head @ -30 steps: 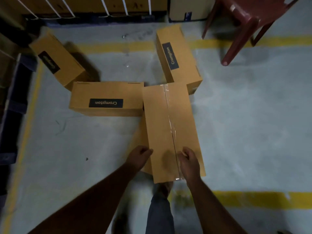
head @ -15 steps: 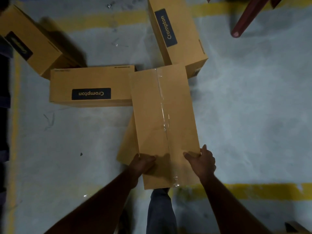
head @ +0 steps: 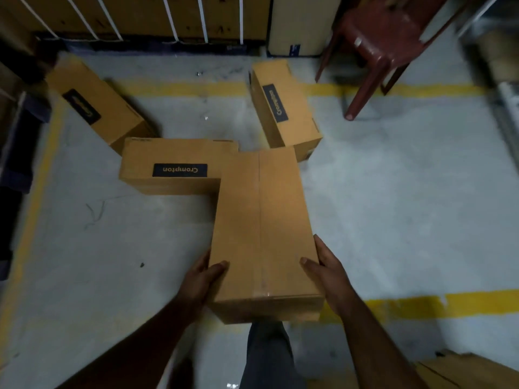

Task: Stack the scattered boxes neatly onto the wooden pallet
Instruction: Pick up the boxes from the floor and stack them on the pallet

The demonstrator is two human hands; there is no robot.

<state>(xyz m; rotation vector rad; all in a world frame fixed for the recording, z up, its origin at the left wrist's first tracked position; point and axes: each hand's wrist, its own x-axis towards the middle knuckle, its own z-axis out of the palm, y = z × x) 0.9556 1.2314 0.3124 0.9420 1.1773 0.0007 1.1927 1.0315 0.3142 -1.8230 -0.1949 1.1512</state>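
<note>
Box now off the floor. My left hand [head: 200, 279] and right hand [head: 327, 269] have moved from its top face to its side edges, thumbs on top, fingers wrapped round the sides, so both grip the plain box [head: 261, 234] at its near end. It's been squared up and raised toward me; pickup looks done, carry next. Pallet not in view.

Beyond the held box: middle box [head: 174, 167], label reads "Crompton", upside down to me. Right box [head: 283, 108] reads the same, blurred. Left box [head: 92, 105]: label unreadable.
</note>
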